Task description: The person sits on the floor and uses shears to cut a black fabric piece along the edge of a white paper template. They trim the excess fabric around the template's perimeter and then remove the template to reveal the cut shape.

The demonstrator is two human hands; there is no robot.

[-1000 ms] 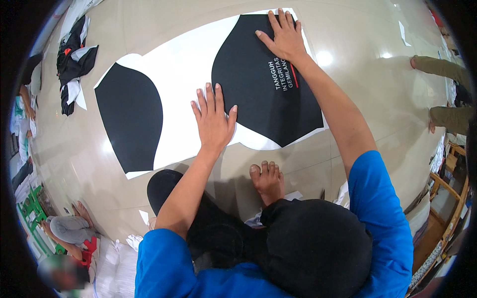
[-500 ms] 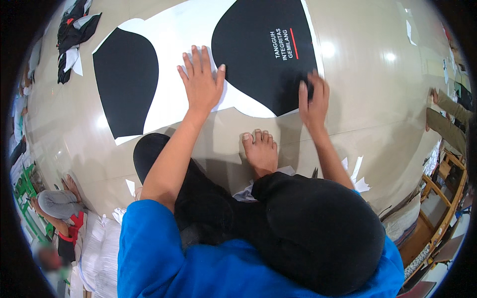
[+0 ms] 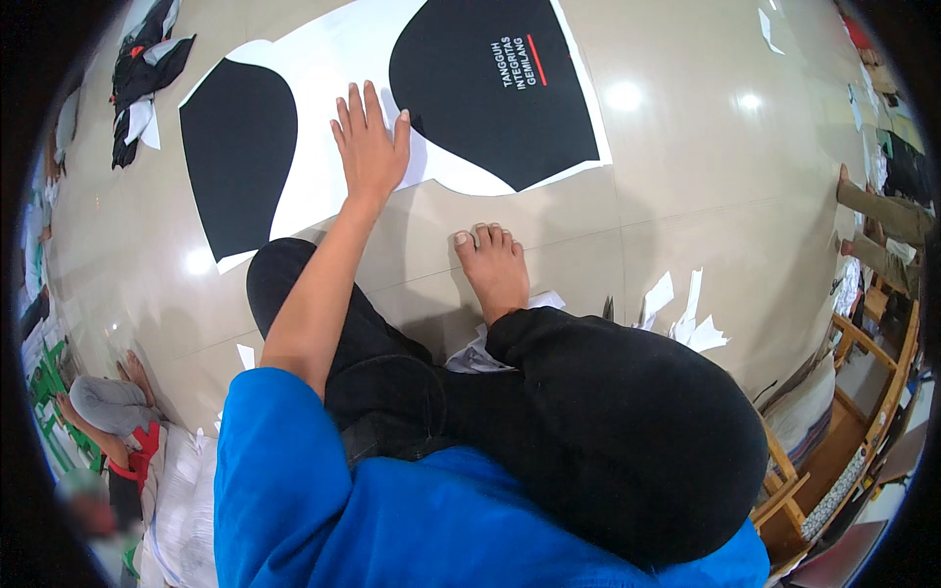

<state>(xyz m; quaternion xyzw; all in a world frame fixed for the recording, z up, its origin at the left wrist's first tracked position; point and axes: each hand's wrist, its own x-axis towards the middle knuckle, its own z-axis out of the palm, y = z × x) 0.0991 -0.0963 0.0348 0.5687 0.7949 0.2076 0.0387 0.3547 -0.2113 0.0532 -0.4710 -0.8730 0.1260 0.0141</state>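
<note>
My left hand (image 3: 371, 152) lies flat with its fingers out on a white sheet (image 3: 338, 39) on the floor, just beside the curved edge of a black printed piece (image 3: 490, 127) with white lettering and a red stripe. A second black piece (image 3: 235, 147) sits on the left part of the sheet. My bare foot (image 3: 492, 269) rests just below the sheet. To its right a dark pointed tool (image 3: 609, 308), too small to tell, lies by white paper scraps (image 3: 696, 323). My right hand is not in view.
Black and white cloth (image 3: 142, 69) lies at the upper left. A person (image 3: 98, 412) sits at the lower left beside white bundles (image 3: 186, 490). Another person's legs (image 3: 882, 211) are at the right, above a wooden frame (image 3: 872, 382).
My right hand was on the black printed piece, drew back toward me, and has left the view. My left hand stays on the sheet. The view has shifted, with the sheet higher in it.
</note>
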